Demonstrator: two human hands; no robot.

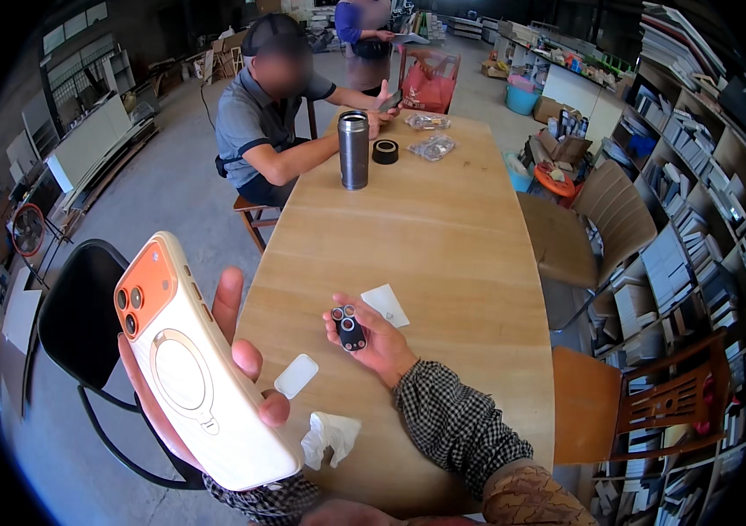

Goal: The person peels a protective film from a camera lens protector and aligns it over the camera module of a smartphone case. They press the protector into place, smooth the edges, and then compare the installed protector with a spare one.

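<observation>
My left hand (247, 359) is wrapped round a phone (206, 368) at the near left, lifted above the table's edge. The phone is orange round its three lenses and sits in a pale case with a ring on the back, which faces me. Over the middle of the table, my right hand (383, 348) holds a small black camera lens protector holder (351, 338) with three round rings. Beside that hand lies a white square card (386, 305). A small white rounded plastic tray (296, 376) and a crumpled white tissue (331, 438) rest between my two hands.
On the wooden table (469, 237) stand a grey metal flask (353, 151) and its black lid (385, 152), with clear plastic packets (433, 146) behind. A seated person (263, 123) holds a phone at the far left. Chairs (601, 228) line the right; a black chair (84, 307) is left.
</observation>
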